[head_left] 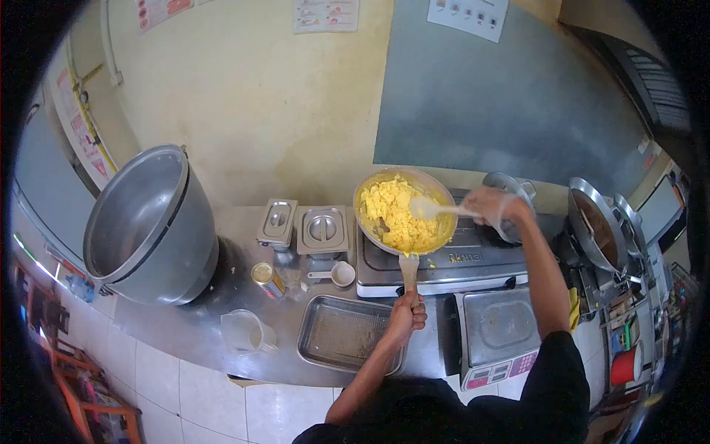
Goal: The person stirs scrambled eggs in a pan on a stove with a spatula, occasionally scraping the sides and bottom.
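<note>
Left hand (403,320) is wrapped round the handle (409,272) of the pan (438,189) over the stove (444,284); right hand (491,205) clutches a spatula (424,208). Probably front-heavy (yellow scramble (392,206) looks soft), so I'd hold that handle firmly.

Left grip (406,320): pan handle (409,274). Right grip (492,205): spatula (424,208), over yellow food (394,216).

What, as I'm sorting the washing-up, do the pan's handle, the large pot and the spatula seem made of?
Pan handle: probably wood, matte; it is light brown without metallic shine.
Large pot: metal, likely aluminium, satin finish; grey walls show soft highlights.
Spatula: perhaps plastic or silicone; its pale blade looks smooth, but blur leaves it open.
</note>
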A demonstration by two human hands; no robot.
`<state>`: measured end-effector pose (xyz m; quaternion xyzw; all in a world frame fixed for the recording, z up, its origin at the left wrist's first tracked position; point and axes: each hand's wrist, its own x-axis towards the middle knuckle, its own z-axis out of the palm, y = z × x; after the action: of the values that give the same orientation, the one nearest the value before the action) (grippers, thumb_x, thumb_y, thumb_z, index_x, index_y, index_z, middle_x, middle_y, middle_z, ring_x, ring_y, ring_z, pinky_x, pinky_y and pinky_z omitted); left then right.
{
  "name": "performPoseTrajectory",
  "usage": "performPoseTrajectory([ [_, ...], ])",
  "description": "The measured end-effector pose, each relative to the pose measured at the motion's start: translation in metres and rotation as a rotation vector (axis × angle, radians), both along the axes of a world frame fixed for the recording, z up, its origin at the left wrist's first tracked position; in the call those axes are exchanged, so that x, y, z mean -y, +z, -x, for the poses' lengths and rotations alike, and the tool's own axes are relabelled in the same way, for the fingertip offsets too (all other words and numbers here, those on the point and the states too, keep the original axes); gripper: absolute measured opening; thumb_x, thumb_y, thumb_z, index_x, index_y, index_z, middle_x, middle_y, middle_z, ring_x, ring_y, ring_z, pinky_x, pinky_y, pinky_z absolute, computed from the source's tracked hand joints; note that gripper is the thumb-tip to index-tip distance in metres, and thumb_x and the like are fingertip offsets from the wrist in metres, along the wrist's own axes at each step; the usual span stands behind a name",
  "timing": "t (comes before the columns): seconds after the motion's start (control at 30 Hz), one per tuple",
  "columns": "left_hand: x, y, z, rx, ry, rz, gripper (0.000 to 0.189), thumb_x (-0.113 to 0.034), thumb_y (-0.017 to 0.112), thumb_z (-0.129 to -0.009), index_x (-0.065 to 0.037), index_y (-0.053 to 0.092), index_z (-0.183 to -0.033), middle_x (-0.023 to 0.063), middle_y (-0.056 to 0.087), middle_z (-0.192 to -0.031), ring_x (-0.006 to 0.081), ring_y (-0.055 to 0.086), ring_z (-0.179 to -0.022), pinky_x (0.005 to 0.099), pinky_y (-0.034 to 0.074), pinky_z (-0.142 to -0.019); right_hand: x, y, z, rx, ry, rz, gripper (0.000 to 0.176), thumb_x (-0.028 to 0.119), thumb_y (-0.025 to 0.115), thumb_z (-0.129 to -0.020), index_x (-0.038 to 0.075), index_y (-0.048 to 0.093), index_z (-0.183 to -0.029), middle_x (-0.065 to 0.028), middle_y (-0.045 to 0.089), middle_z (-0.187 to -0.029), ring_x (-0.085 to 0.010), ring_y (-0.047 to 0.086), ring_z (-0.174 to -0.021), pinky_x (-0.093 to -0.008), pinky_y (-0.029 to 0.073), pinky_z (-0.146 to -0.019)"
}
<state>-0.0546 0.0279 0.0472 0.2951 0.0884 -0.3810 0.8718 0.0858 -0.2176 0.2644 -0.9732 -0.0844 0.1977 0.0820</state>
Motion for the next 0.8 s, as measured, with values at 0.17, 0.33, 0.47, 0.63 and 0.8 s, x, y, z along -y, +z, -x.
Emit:
performPoseTrajectory([
  [0.17,-0.001,0.004,-0.003,-0.03,-0.03,-0.007,0.038,-0.048,0.042,-0.099,-0.009,0.043,-0.097,-0.0054,0.03,-0.065,0.0045,0.026,-0.05,0.0209,0.02,-0.043,-0.037,-0.02,0.049,0.152,0.246,0.195,0.024,0.023,0.057,-0.085,0.002,0.067,-0.092,-0.0191,0.067,-0.083,-0.0347,0.066,-0.076,-0.0441,0.051,-0.068],
  [0.33,-0.001,0.012,0.0,-0.025,0.002,-0.045,0.039,-0.048,0.041,-0.099,-0.009,0.044,-0.095,-0.007,0.027,-0.063,0.0039,0.024,-0.048,0.0208,0.019,-0.041,-0.075,-0.114,0.039,0.348,0.037,0.164,0.019,0.015,0.053,-0.083,0.004,0.067,-0.09,-0.0201,0.067,-0.087,-0.0367,0.066,-0.085,-0.0471,0.05,-0.078],
  [0.47,0.002,0.009,0.0,-0.024,0.0,-0.046,0.04,-0.049,0.042,-0.099,-0.009,0.044,-0.095,-0.0069,0.027,-0.063,0.0039,0.024,-0.048,0.0209,0.019,-0.041,-0.09,-0.155,-0.006,0.562,-0.049,0.076,0.017,0.013,0.054,-0.082,0.004,0.067,-0.089,-0.0193,0.067,-0.086,-0.0349,0.067,-0.085,-0.0466,0.051,-0.076],
  [0.63,0.004,0.005,0.0,-0.018,-0.008,-0.011,0.039,-0.048,0.041,-0.099,-0.01,0.044,-0.093,-0.0069,0.027,-0.063,0.0041,0.024,-0.049,0.0206,0.019,-0.041,-0.083,-0.104,-0.031,0.572,0.294,0.307,0.019,0.013,0.052,-0.082,0.006,0.068,-0.091,-0.0189,0.068,-0.087,-0.0333,0.068,-0.083,-0.0455,0.053,-0.072],
  [0.8,0.003,0.009,0.0,-0.033,-0.003,-0.012,0.038,-0.048,0.041,-0.099,-0.01,0.044,-0.095,-0.0067,0.028,-0.063,0.0042,0.025,-0.05,0.0202,0.02,-0.042,-0.03,-0.04,0.013,0.659,0.378,0.282,0.017,0.014,0.056,-0.081,0.011,0.069,-0.091,-0.0137,0.066,-0.079,-0.032,0.067,-0.078,-0.0469,0.052,-0.071],
])
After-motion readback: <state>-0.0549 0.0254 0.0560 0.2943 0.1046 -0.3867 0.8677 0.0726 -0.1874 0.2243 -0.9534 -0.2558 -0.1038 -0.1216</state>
